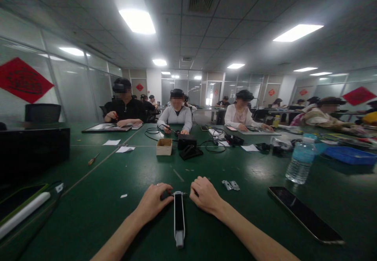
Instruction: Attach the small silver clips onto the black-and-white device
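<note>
A long, narrow device with a white frame and a black middle (179,214) lies on the green table between my hands, its grey end towards me. Thin metal pieces stick out on both sides of its far end. My left hand (153,202) is closed at the left of that end, thumb and forefinger around something small and dark that I cannot make out. Just to the right, my right hand (204,194) is curled with its fingertips close to the other metal piece; whatever they hold is hidden. Small silvery metal parts (231,185) lie beyond my right hand.
A phone (304,214) and a water bottle (301,160) stand to the right, near a blue tray (352,155). Ahead are a small box (164,147) and black equipment with cables (187,145). A screwdriver (93,159) lies left. Several people sit across the table.
</note>
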`<state>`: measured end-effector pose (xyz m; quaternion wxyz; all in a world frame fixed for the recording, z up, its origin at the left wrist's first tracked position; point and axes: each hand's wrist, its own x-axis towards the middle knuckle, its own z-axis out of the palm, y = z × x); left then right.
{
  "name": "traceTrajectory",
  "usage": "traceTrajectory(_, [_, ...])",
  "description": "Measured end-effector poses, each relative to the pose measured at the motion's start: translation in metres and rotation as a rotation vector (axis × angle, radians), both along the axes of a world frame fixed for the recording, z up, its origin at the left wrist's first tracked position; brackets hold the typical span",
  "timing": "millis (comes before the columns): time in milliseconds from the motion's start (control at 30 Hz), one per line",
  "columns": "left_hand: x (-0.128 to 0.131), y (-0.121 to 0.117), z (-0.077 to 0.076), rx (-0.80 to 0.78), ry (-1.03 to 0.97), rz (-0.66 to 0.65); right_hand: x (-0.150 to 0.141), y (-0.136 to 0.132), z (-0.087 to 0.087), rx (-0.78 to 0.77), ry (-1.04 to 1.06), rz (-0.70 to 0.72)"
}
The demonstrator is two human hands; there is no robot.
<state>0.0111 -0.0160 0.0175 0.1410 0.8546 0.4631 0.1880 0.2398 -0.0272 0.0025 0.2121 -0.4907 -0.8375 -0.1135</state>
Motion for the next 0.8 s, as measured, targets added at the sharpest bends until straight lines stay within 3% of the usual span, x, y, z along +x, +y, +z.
traceTrajectory(367, [0.0012,0.002,-0.0048,0.028,-0.006,-0.001,0.005,0.0039,-0.005,-0.033,0.125,0.069])
traceTrajectory(800, [0.0025,0.0002,-0.0006,0.009,0.036,0.007,0.0043,0.0032,-0.0053,-0.078,0.135,0.117])
